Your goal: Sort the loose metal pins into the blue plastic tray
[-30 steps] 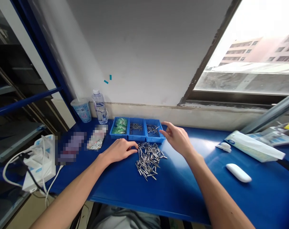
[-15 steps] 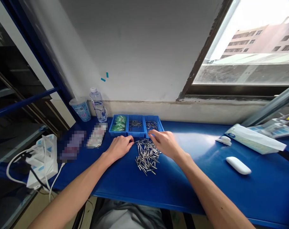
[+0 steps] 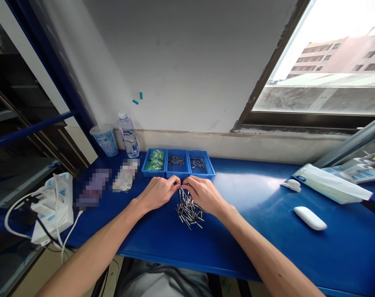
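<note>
A loose pile of slim silvery metal pins (image 3: 190,211) lies on the blue table in front of me. My left hand (image 3: 159,192) is at the pile's far left edge, thumb and fingers pinched together. Opposite it, my right hand (image 3: 203,193) covers the upper right of the pile, its fingers pinched as well. The fingertips of both hands nearly meet; whatever is between them is too small to make out. Just beyond stand joined blue bins: the middle bin (image 3: 176,175) and the right bin (image 3: 202,175) contain similar pins, the left bin (image 3: 153,174) green-and-white packets.
A water bottle (image 3: 129,138) and a paper cup (image 3: 104,141) stand at the back left. Nearer are a power strip (image 3: 53,218) and cables. On the right lie a white oval case (image 3: 310,218), a small white item (image 3: 291,185) and a tissue pack (image 3: 332,183).
My right hand has come back from the right bin's front edge toward my left hand, and their fingertips are now close together over the pile. My left hand has shifted slightly right.
</note>
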`<state>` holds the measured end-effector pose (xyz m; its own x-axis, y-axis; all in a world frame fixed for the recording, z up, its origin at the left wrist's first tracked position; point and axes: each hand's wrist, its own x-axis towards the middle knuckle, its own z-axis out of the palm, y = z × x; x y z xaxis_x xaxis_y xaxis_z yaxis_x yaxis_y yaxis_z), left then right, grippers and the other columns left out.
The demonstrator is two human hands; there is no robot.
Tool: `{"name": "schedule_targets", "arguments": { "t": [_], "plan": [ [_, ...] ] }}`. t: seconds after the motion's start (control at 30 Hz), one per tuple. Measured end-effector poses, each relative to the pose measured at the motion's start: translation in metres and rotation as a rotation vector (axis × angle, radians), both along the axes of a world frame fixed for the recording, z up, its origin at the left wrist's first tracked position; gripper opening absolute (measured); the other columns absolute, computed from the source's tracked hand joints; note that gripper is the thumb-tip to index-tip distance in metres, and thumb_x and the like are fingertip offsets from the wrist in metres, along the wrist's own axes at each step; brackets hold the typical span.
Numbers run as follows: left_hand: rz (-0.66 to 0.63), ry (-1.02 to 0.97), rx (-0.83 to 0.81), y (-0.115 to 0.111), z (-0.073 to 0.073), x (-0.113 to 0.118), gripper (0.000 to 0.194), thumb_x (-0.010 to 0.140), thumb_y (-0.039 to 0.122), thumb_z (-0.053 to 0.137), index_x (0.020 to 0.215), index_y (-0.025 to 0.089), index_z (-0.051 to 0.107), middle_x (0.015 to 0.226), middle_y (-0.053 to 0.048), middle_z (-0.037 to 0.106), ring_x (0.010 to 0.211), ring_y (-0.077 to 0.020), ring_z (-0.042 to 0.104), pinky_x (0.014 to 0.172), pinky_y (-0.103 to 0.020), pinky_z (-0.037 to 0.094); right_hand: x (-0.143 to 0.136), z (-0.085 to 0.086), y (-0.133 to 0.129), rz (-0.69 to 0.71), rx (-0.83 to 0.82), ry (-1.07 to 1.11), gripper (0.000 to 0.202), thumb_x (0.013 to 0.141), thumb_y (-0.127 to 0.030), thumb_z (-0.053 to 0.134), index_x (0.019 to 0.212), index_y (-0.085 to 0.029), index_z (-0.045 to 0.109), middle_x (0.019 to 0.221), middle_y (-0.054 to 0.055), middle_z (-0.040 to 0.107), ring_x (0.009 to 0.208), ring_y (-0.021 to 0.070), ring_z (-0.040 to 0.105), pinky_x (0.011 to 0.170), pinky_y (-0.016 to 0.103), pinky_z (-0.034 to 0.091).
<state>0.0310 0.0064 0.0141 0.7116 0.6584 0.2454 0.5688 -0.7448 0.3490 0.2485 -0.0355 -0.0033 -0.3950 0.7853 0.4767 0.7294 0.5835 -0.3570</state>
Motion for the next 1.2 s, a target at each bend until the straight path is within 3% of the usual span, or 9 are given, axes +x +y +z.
{"name": "schedule_targets", "arguments": {
  "t": [0.13,0.27,0.4,0.63,0.8,1.0,1.2],
  "plan": [
    [0.007,-0.090,-0.061,0.001,0.001,-0.001,0.027,0.111,0.041,0.044,0.103,0.022,0.061,0.068,0.003,0.065,0.061,-0.0183,0.064,0.059,-0.026,0.033,-0.003,-0.002,-0.001,0.007,-0.044,0.165,0.019,0.111,-0.029,0.044,0.107,-0.022,0.061,0.085,0.003,0.074,0.066,0.0172,0.066,0.062,0.026,0.041],
    [-0.100,-0.165,-0.066,0.002,-0.002,-0.002,0.031,0.112,0.039,0.043,0.098,0.021,0.064,0.085,-0.002,0.070,0.077,-0.0186,0.066,0.070,-0.027,0.041,-0.010,-0.004,-0.004,-0.025,-0.084,0.232,0.022,0.113,-0.037,0.041,0.109,-0.022,0.056,0.070,-0.002,0.065,0.053,0.0158,0.056,0.056,0.026,0.037],
    [-0.186,-0.162,-0.062,0.002,-0.007,-0.001,0.032,0.111,0.040,0.044,0.094,0.019,0.061,0.086,-0.004,0.068,0.078,-0.0195,0.064,0.070,-0.028,0.041,-0.012,-0.003,-0.005,0.003,-0.100,0.232,0.025,0.113,-0.039,0.036,0.107,-0.024,0.055,0.069,-0.002,0.065,0.055,0.0156,0.059,0.057,0.025,0.039],
    [-0.157,-0.208,-0.101,0.000,-0.005,-0.001,0.026,0.108,0.036,0.048,0.091,0.019,0.058,0.084,-0.003,0.066,0.074,-0.0177,0.061,0.068,-0.027,0.040,-0.002,0.005,-0.004,0.094,0.026,0.048,0.021,0.114,-0.028,0.037,0.116,-0.020,0.057,0.096,0.006,0.077,0.077,0.0190,0.073,0.066,0.027,0.044],
    [-0.114,-0.242,-0.147,0.000,-0.001,-0.003,0.027,0.109,0.037,0.046,0.096,0.019,0.062,0.080,-0.001,0.066,0.070,-0.0159,0.059,0.066,-0.026,0.040,-0.001,0.008,-0.004,0.094,0.068,0.023,0.024,0.113,-0.022,0.039,0.108,-0.020,0.062,0.098,0.006,0.076,0.081,0.0168,0.072,0.068,0.026,0.044],
    [-0.124,-0.296,-0.101,-0.001,-0.003,-0.002,0.023,0.109,0.032,0.047,0.099,0.019,0.063,0.079,-0.001,0.067,0.070,-0.0159,0.062,0.069,-0.027,0.043,-0.008,0.005,-0.006,-0.023,0.118,-0.104,0.027,0.109,-0.016,0.034,0.097,-0.019,0.058,0.085,0.005,0.069,0.064,0.0142,0.058,0.059,0.027,0.030],
    [-0.176,-0.298,-0.057,-0.002,-0.003,-0.001,0.021,0.108,0.029,0.049,0.100,0.019,0.065,0.080,-0.002,0.069,0.072,-0.0161,0.065,0.070,-0.026,0.044,-0.003,0.011,-0.006,0.004,0.007,-0.115,0.035,0.111,-0.025,0.032,0.082,-0.020,0.052,0.066,-0.001,0.056,0.052,0.0126,0.038,0.056,0.029,0.020]
  ]
}}
